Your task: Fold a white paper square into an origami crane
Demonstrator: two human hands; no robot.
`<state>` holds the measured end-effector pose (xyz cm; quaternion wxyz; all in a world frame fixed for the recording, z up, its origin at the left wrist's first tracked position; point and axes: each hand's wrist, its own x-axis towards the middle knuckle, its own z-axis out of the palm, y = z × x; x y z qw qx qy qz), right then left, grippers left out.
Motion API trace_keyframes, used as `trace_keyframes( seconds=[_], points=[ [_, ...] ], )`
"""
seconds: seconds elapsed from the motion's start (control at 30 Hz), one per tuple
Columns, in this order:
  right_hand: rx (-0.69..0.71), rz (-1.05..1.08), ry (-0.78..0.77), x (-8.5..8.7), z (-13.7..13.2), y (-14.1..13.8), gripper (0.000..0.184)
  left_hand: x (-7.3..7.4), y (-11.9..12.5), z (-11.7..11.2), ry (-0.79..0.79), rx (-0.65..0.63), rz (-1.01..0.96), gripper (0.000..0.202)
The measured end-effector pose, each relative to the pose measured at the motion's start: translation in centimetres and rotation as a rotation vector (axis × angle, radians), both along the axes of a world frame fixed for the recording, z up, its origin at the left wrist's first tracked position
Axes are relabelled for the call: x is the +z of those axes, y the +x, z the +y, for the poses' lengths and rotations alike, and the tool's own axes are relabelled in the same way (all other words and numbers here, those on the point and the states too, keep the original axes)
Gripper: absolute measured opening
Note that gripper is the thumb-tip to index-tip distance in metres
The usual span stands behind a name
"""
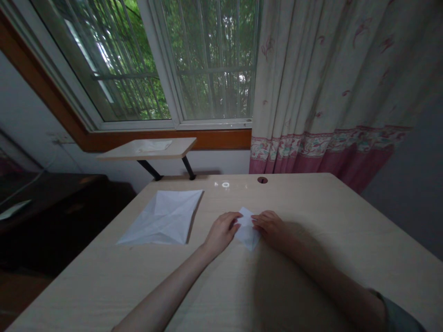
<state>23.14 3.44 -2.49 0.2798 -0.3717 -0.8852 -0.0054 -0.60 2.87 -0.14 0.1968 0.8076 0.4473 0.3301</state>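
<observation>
A small folded white paper [247, 229] lies on the light wooden table [311, 240] in front of me. My left hand [221, 231] rests on the paper's left edge with fingers curled and pressed onto it. Against its right edge my right hand [272, 227] presses with bent fingers. The paper's lower point sticks out between both hands. A larger creased white sheet [162, 217] lies flat to the left, a hand's width from my left hand.
A small raised shelf [148, 149] stands at the table's far left under the window [173, 60]. A cable hole [262, 180] marks the far edge. A flowered curtain [328, 92] hangs at the right; dark furniture [51, 207] sits left.
</observation>
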Motion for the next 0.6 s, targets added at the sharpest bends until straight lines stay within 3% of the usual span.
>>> trace_keyframes(
  seconds=[0.43, 0.6],
  points=[
    [0.014, 0.014, -0.106, 1.8, -0.9, -0.1, 0.031, 0.5, 0.1, 0.3, 0.022, -0.053, 0.061, 0.045],
    [0.003, 0.035, -0.092, 1.6, -1.0, -0.1, 0.027, 0.9, 0.1, -0.1, 0.023, -0.057, 0.123, 0.054]
  ],
)
